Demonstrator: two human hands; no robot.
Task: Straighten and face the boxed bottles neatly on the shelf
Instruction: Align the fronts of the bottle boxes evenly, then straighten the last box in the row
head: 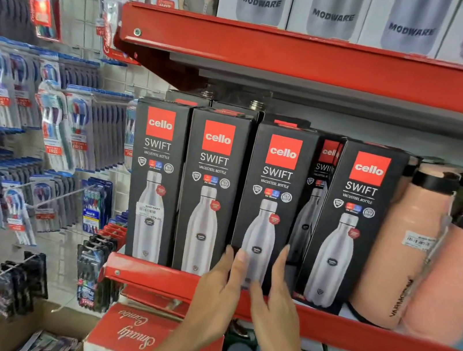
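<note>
**On the red shelf [153, 279], hands frame one box**

Low down, the left hand [218, 288] pinches the left edge of the third box [271, 212], thumb on its face. The right hand [276, 285] presses flat-fingered against its right edge. Stiff card, probably steel-heavy: grip both sides low. Four boxes face front; a fifth box [322, 171] sits recessed.

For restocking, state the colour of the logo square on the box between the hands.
Red logo square, white lettering, black box; head view.
</note>
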